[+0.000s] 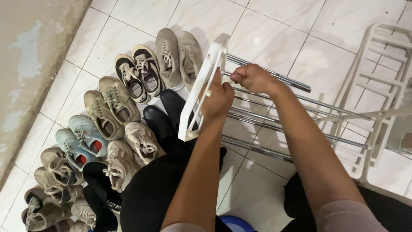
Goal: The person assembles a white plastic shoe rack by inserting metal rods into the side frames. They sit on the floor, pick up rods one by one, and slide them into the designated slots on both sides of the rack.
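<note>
Left hand is wrapping its grip tight around the white plastic side frame, holding it upright off the floor tiles, fingers clamped on one of its bars. Right hand is pinching closed on the end of a metal rod, right where the rod is meeting the frame's top edge. More metal rods are running rightward (roughly parallel, shiny) to a second white frame lying tilted at the far right. Just left of the held frame, a pair of black shoes is sitting, and beyond them rows of beige, black-and-white and light-blue sneakers are spreading across the floor toward the wall.
</note>
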